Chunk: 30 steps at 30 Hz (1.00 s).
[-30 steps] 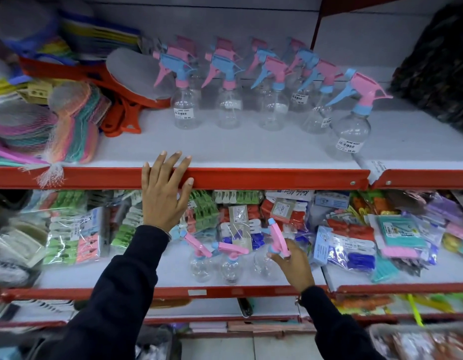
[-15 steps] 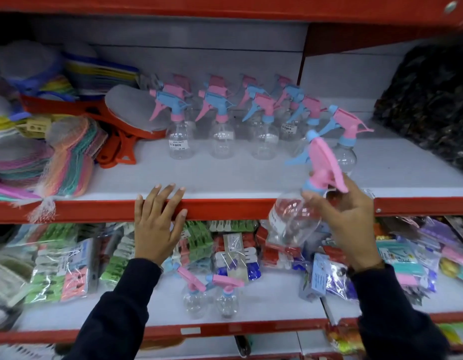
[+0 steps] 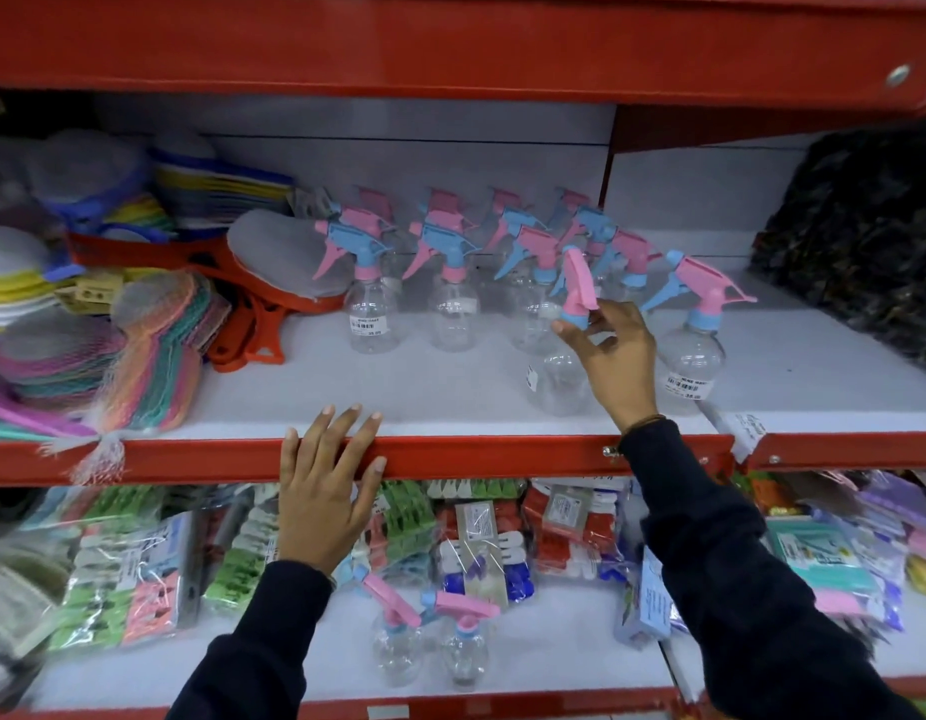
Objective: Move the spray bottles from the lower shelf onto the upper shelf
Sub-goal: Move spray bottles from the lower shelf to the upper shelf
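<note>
From the head camera, you are setting a spray bottle (image 3: 559, 376) down on the upper shelf (image 3: 450, 402), at about 3 o'clock of the row already standing there. Your right hand (image 3: 614, 356) pinches its neck, fingers closed around it. Your left hand (image 3: 325, 491) lies flat and spread on the shelf's red edge. Next, let go and reach for the two bottles (image 3: 434, 646) on the lower shelf (image 3: 554, 652) at 6 o'clock.

This is a shop selling household goods. Red-edged display shelves (image 3: 450, 454) carry rows of identical spray bottles (image 3: 369, 283) with price stickers. Below them lie bagged clothes pegs (image 3: 138, 579).
</note>
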Motion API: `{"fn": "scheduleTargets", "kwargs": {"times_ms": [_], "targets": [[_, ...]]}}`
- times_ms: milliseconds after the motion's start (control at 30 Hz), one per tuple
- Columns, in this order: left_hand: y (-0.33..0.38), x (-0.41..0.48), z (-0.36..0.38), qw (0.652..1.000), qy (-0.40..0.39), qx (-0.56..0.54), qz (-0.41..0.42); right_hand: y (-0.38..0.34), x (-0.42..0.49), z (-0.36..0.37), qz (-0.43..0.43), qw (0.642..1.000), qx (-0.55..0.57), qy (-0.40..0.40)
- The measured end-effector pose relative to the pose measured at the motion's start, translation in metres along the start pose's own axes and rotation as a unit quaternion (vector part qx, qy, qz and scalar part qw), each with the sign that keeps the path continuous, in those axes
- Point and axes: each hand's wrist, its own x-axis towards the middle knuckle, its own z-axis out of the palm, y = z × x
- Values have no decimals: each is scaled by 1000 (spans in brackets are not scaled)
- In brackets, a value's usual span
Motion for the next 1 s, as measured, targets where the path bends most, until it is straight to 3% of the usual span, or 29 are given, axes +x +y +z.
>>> {"fn": "scheduleTargets", "kwargs": {"times_ms": [233, 500, 700, 767, 867, 1000], "targets": [[-1, 0, 1, 1000, -1, 1, 3, -1, 1, 2, 12, 999, 1, 33], [-1, 0, 1, 1000, -2, 5, 4, -5, -6, -6, 44, 999, 5, -3], [-14, -2, -8, 1000, -3, 20, -11, -32, -80, -18, 8, 998, 19, 60], [-27, -3, -11, 999, 9, 20, -37, -30, -116, -13, 12, 1000, 7, 20], [-46, -3, -16, 998, 16, 25, -57, -10, -167, 3, 64, 993, -21, -101], [-55, -4, -18, 998, 15, 29, -49, 27, -213, 25, 111, 939, -111, -305]]}}
